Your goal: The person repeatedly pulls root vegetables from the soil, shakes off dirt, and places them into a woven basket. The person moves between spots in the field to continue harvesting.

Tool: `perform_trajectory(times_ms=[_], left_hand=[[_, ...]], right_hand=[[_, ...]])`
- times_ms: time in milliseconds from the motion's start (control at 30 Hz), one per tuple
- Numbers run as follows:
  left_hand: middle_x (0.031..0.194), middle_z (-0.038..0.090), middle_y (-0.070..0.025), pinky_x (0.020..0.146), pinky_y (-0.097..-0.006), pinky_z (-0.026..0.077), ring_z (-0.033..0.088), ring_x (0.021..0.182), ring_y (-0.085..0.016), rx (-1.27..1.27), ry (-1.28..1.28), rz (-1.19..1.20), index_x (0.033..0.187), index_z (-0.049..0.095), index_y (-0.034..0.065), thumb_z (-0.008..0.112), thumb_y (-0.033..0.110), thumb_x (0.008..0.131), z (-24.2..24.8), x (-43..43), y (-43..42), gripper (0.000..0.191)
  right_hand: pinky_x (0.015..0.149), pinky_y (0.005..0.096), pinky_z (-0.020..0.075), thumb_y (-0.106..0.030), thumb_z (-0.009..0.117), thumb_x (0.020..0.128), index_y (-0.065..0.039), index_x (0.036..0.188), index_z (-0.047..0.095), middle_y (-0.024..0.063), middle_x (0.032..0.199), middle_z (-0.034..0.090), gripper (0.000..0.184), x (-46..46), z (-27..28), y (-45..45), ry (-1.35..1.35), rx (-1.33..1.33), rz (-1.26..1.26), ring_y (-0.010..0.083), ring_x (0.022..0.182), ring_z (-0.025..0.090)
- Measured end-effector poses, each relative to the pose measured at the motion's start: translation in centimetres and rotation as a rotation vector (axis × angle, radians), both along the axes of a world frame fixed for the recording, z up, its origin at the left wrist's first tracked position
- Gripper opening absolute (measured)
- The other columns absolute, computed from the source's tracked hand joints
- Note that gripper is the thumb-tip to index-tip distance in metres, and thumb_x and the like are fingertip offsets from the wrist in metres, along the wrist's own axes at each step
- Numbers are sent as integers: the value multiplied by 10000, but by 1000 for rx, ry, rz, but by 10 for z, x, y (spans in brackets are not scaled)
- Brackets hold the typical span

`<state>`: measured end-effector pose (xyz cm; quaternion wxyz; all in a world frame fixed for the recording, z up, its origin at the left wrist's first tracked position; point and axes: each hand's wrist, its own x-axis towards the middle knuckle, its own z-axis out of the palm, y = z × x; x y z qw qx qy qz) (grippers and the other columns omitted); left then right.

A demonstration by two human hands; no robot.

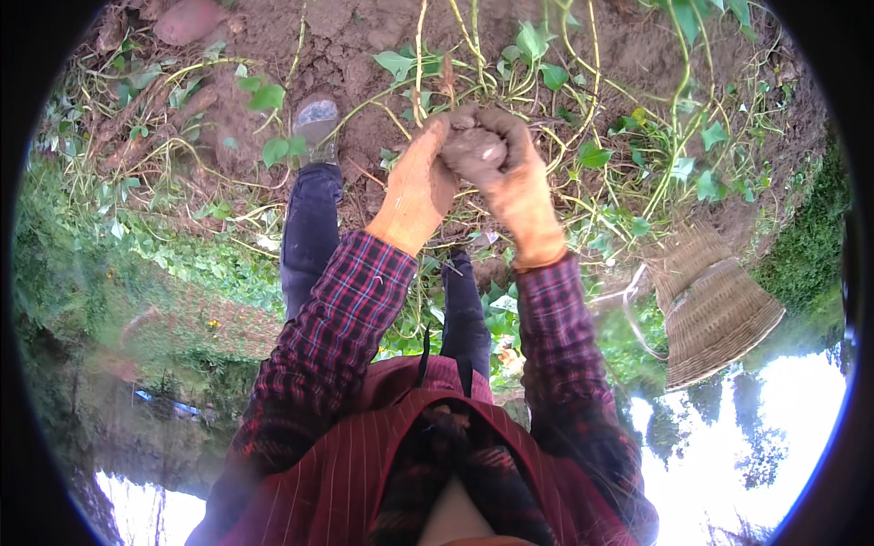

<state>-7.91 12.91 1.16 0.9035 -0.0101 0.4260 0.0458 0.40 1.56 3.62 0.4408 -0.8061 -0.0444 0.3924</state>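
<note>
My left hand and my right hand wear orange knit work gloves with soil-caked palms and fingers. Between them, above the ground, they hold a soil-covered lump, which looks like a root tuber; a small pale spot shows on it. The fingers of both hands curl around it and partly hide it. Just beyond the hands, yellow-green vine stems with green leaves rise from the brown soil.
A reddish tuber lies on the soil at the upper left. My shoe stands among trailing vines. At the right is a woven wicker basket with a pale strap. Dense green plants grow behind.
</note>
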Motion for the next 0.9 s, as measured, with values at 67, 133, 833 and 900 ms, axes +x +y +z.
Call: perform_trajectory(times_ms=[67, 133, 833, 900], left_hand=[[1376, 574, -155, 1098, -428, 441, 570, 1246, -281, 22, 5, -8, 1281, 544, -28, 478, 138, 1001, 0, 0, 3, 333], [1413, 553, -154, 1083, -430, 443, 551, 1266, -280, 22, -74, -8, 1382, 504, -21, 510, 194, 1003, 1, -1, 5, 435], [990, 713, -124, 672, -355, 598, 690, 799, -191, 20, 201, 89, 1296, 618, 73, 570, 175, 999, 4, -22, 50, 318], [992, 715, -128, 645, -346, 593, 688, 781, -185, 6, 178, 101, 1244, 640, 61, 604, 188, 990, 8, -23, 57, 287]], right_hand=[[812, 331, 546, -167, 686, 904, -32, 1115, 641, 122, 1046, 681, 254, -8, -7, 9, -198, -12, 76, 219, 927, 653], [743, 298, 525, -179, 637, 939, -45, 1062, 642, 87, 981, 664, 182, -3, -9, 15, 56, 152, -329, 170, 847, 619], [843, 410, 583, -212, 748, 824, -139, 1230, 644, 169, 1328, 604, 425, 74, -1, 131, -570, -211, 1057, 360, 1011, 690], [758, 403, 585, -183, 691, 882, -127, 1203, 632, 156, 1046, 711, 331, 84, -2, 182, -588, -262, 924, 303, 890, 719]])
